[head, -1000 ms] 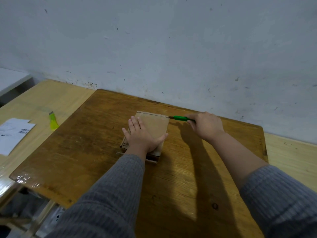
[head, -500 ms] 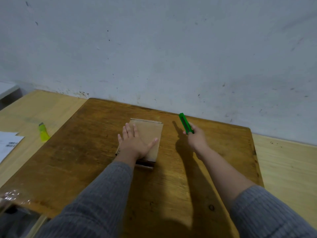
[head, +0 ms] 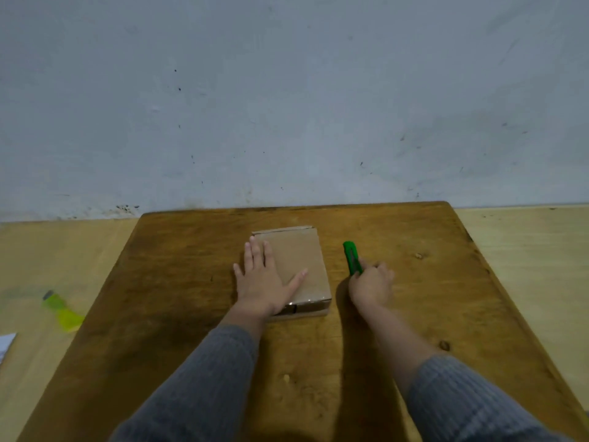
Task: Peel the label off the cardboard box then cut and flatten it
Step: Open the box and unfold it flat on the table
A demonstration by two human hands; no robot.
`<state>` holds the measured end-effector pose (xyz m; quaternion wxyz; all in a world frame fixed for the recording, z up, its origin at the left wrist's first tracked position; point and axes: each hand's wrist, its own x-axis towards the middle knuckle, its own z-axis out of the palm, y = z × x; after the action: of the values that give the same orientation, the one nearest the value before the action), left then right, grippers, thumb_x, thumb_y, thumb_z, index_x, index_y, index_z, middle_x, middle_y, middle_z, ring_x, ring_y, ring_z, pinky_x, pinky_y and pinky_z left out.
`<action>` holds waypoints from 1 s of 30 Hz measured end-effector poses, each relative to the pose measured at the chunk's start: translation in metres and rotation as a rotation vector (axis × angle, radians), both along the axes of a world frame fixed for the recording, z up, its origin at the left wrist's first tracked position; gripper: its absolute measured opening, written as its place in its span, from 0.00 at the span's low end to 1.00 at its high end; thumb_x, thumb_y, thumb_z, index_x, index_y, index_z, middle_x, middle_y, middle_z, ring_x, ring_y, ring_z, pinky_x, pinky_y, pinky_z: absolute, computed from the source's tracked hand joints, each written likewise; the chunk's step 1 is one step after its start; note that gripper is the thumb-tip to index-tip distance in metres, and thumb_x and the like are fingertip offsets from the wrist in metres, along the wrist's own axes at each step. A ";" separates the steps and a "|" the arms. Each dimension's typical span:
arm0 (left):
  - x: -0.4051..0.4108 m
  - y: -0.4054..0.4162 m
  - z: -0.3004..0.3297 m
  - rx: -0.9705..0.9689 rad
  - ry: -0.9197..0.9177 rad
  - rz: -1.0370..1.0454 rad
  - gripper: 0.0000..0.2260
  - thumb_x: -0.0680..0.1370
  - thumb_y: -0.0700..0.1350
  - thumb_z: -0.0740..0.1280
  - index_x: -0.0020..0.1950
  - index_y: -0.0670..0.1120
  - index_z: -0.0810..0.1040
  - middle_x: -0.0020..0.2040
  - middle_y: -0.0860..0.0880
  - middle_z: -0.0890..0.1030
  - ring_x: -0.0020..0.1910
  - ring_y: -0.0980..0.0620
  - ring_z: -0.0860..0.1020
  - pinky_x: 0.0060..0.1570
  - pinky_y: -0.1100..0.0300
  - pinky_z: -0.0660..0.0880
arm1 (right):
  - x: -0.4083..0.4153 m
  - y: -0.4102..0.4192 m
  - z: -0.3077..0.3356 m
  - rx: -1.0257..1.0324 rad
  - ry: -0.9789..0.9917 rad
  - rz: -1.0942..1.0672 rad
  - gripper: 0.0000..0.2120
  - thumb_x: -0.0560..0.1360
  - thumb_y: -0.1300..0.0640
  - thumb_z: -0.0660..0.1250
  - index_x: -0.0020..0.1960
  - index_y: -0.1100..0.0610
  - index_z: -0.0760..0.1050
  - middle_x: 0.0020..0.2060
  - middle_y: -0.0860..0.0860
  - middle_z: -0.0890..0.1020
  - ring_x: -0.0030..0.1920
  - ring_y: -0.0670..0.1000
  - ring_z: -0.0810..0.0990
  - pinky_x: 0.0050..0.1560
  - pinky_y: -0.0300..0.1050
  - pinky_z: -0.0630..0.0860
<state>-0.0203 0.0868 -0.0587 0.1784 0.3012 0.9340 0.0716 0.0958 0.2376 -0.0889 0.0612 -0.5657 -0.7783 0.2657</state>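
Pulling my right hand [head: 371,287] back from the far edge of the box [head: 298,266], I now hold the green cutter [head: 352,258] curled in my fingers just beside its right side, blade end pointing away. My left hand [head: 263,279] presses flat on the box, mid-table [head: 414,314]. That far seam looks cut; sides likely next. No writing shows on the box.

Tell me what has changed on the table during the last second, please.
The right hand drew the green cutter away from the far edge of the cardboard box and back along its right side, gripping it throughout. The left hand stayed flat on the box.
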 end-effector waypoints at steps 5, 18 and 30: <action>-0.006 -0.004 -0.003 0.078 -0.019 -0.010 0.40 0.78 0.67 0.50 0.79 0.44 0.37 0.78 0.45 0.33 0.77 0.47 0.34 0.75 0.44 0.40 | -0.005 -0.013 0.011 0.117 0.040 0.057 0.19 0.79 0.55 0.59 0.69 0.47 0.70 0.63 0.55 0.72 0.64 0.56 0.68 0.63 0.52 0.66; -0.021 -0.044 -0.002 0.234 -0.051 -0.124 0.27 0.84 0.53 0.50 0.79 0.46 0.44 0.79 0.50 0.39 0.78 0.50 0.48 0.77 0.51 0.45 | -0.034 -0.067 0.044 -0.058 -0.044 0.394 0.39 0.76 0.44 0.64 0.78 0.56 0.48 0.74 0.53 0.63 0.71 0.56 0.66 0.68 0.52 0.66; -0.078 -0.010 0.010 0.029 0.095 -0.340 0.28 0.83 0.58 0.48 0.79 0.51 0.42 0.80 0.49 0.40 0.78 0.50 0.40 0.75 0.43 0.41 | -0.023 -0.118 0.029 -0.090 0.140 -0.145 0.37 0.77 0.41 0.59 0.77 0.47 0.40 0.77 0.57 0.41 0.76 0.63 0.46 0.72 0.62 0.53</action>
<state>-0.0979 0.0765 -0.0490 0.1391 0.4606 0.8757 0.0395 0.0732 0.1194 -0.0599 0.1090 -0.6028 -0.7162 0.3343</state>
